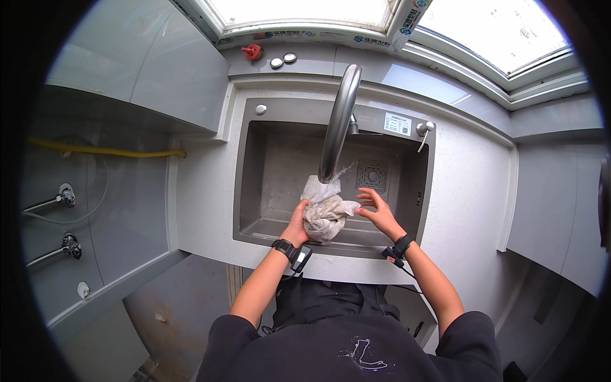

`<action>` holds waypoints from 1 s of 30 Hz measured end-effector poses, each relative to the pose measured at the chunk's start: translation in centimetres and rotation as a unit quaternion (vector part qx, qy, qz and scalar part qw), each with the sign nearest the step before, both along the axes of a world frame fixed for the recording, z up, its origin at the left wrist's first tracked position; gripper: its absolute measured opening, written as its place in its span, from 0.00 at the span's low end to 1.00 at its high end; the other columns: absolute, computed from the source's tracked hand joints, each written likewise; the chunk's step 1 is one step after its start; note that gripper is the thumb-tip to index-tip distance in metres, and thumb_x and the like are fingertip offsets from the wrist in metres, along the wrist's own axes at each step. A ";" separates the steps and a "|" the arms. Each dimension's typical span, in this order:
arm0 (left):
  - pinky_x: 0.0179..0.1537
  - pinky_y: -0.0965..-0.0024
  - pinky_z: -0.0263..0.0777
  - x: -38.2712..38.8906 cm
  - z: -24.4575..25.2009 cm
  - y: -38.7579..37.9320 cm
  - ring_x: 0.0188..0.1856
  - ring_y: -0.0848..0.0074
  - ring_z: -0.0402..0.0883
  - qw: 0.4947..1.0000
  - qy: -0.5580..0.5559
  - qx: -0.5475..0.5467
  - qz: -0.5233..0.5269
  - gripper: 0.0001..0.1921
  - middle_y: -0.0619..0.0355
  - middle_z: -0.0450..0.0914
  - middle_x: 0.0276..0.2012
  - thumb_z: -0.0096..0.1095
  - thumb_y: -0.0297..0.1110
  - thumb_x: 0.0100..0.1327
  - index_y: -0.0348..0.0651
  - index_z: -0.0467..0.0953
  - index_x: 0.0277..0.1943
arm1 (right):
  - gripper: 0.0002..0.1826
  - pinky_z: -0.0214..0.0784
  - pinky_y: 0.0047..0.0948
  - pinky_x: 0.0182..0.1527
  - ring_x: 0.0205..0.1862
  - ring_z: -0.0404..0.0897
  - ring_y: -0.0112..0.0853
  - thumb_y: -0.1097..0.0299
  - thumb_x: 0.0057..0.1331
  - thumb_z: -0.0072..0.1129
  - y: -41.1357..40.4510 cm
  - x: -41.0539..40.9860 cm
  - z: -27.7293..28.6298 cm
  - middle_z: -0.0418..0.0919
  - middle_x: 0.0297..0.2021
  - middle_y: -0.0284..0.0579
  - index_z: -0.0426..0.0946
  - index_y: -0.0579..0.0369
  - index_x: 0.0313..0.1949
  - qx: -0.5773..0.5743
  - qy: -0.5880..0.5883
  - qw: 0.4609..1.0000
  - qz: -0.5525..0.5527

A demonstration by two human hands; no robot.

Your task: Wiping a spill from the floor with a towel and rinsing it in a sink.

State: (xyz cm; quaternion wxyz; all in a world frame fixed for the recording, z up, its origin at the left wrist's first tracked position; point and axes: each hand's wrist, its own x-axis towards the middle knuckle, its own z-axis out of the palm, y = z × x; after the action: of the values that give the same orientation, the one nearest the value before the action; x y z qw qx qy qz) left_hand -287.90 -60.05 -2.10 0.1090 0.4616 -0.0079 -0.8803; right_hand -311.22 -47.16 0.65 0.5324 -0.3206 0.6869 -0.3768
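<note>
A wet, bunched cloth point(325, 217), whitish with brownish stains, is over the near part of the grey sink point(286, 157). My left hand point(299, 222) grips it from the left side. The curved metal faucet point(340, 124) has its end right above the cloth, and water splashes there towards the drain. On the right, my right hand point(376, 210) has its fingers spread, with the thumb at a loose corner of the cloth; whether it pinches that corner I cannot tell. The drain cover point(372, 175) lies beyond my right hand.
A soap dispenser point(424, 128) with a white tube stands at the sink's back right corner. On the ledge behind lie a red plastic piece point(252, 51) and two round metal caps point(283, 60). A yellow hose point(105, 149) runs along the left. Countertop point(468, 191) surrounds the sink.
</note>
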 end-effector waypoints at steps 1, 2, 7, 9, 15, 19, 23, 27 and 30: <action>0.65 0.49 0.72 0.2 -0.5 -0.1 0.60 0.53 0.80 1.000 0.023 -0.001 0.002 0.32 0.44 0.79 0.60 0.49 0.54 0.70 0.37 0.70 0.66 | 0.36 0.72 0.43 0.62 0.62 0.77 0.40 0.59 0.62 0.71 -0.1 0.1 -0.4 0.75 0.62 0.47 0.67 0.43 0.69 -0.002 0.000 1.000 0.000; 0.65 0.49 0.72 0.1 -0.6 -0.3 0.60 0.53 0.80 1.000 0.024 -0.003 0.002 0.32 0.44 0.79 0.60 0.49 0.54 0.70 0.37 0.70 0.66 | 0.37 0.70 0.45 0.64 0.65 0.74 0.41 0.57 0.65 0.69 -0.3 0.4 -0.8 0.71 0.65 0.47 0.64 0.40 0.72 -0.001 -0.052 0.999 0.007; 0.65 0.48 0.71 -1.0 -0.5 -0.7 0.61 0.54 0.80 0.998 0.021 -0.046 0.023 0.31 0.46 0.78 0.62 0.43 0.54 0.72 0.39 0.70 0.67 | 0.43 0.62 0.56 0.68 0.74 0.60 0.44 0.46 0.73 0.57 -2.6 4.0 0.6 0.52 0.77 0.50 0.45 0.32 0.80 0.063 -0.260 0.963 0.030; 0.63 0.50 0.73 -0.9 -2.1 -0.7 0.60 0.57 0.80 0.994 -0.006 -0.083 0.071 0.30 0.50 0.79 0.61 0.44 0.56 0.72 0.42 0.71 0.66 | 0.46 0.61 0.55 0.68 0.74 0.60 0.45 0.44 0.71 0.58 -4.0 6.3 0.3 0.52 0.76 0.52 0.42 0.32 0.80 0.080 -0.274 0.958 0.006; 0.56 0.54 0.76 -4.9 -2.4 -0.4 0.54 0.60 0.82 0.959 -0.146 -0.102 0.220 0.31 0.50 0.80 0.56 0.58 0.56 0.68 0.38 0.73 0.62 | 0.44 0.66 0.39 0.65 0.69 0.67 0.40 0.54 0.73 0.58 -7.1 11.3 -4.3 0.62 0.72 0.51 0.42 0.42 0.79 0.034 -0.241 0.950 -0.196; 0.50 0.59 0.79 -6.0 -2.8 -0.8 0.49 0.64 0.84 0.940 -0.214 -0.129 0.234 0.31 0.51 0.82 0.51 0.68 0.53 0.65 0.31 0.76 0.57 | 0.23 0.73 0.37 0.54 0.53 0.81 0.38 0.60 0.73 0.58 -9.0 11.0 -7.2 0.80 0.54 0.52 0.72 0.55 0.63 0.005 -0.046 0.969 -0.241; 0.48 0.61 0.80 -5.6 -3.3 -0.9 0.46 0.66 0.84 0.935 -0.243 -0.152 0.210 0.28 0.51 0.84 0.47 0.68 0.51 0.67 0.31 0.78 0.54 | 0.15 0.75 0.37 0.44 0.42 0.84 0.33 0.63 0.73 0.56 -9.2 10.6 -8.2 0.85 0.42 0.43 0.83 0.60 0.49 0.031 -0.009 0.986 -0.166; 0.51 0.59 0.80 -2.1 -5.9 -1.4 0.49 0.65 0.85 0.990 -0.019 -0.087 0.108 0.30 0.52 0.84 0.50 0.63 0.55 0.70 0.35 0.76 0.59 | 0.24 0.75 0.37 0.46 0.42 0.84 0.35 0.50 0.76 0.53 -7.7 7.9 -7.5 0.86 0.43 0.45 0.79 0.63 0.52 0.039 -0.330 0.933 -0.138; 0.55 0.59 0.80 -1.0 -1.8 -1.8 0.52 0.65 0.85 0.991 0.089 -0.103 0.005 0.34 0.52 0.83 0.54 0.55 0.61 0.72 0.38 0.72 0.64 | 0.37 0.69 0.39 0.63 0.64 0.75 0.39 0.39 0.76 0.48 -6.2 4.1 -4.6 0.76 0.61 0.49 0.67 0.61 0.67 0.078 -0.337 0.938 -0.011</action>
State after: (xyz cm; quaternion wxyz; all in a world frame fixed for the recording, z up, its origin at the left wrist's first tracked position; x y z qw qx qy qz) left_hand -288.89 -61.80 -3.87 0.1603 0.3678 -0.0865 -0.9119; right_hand -307.13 -53.32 -4.00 0.7515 -0.1252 0.4982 -0.4140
